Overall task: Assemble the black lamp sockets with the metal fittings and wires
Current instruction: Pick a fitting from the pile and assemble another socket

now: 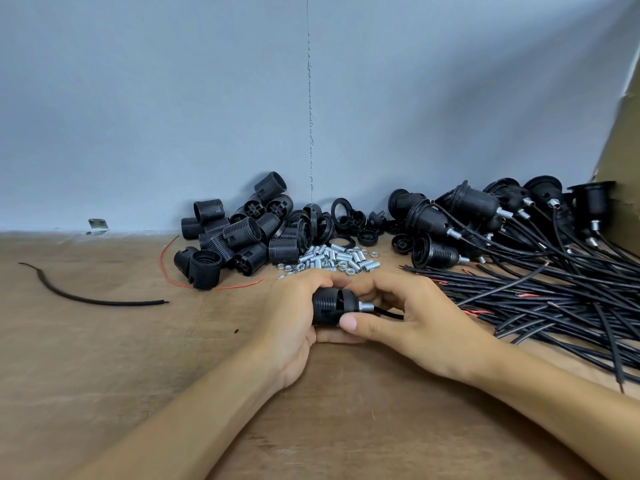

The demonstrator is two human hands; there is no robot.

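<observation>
A black lamp socket [330,306] lies on its side low over the wooden table [138,358], held between both hands. My left hand [294,317] grips its ribbed body. My right hand [408,320] curls round the domed cap end, thumb on the cap's lower edge. A threaded metal fitting [366,306] sticks out of the cap to the right, and a black wire [391,314] runs out of it across my right palm. Just behind my hands lies a pile of silver fittings and nuts [332,259].
Loose ribbed socket bodies [235,237] are heaped at the back centre-left, with black rings and caps [343,220] beside them. Several assembled sockets with wires [485,216] fill the back right, and their wires [554,299] spread forward. A red wire [166,268] and a black sleeve piece [86,299] lie left.
</observation>
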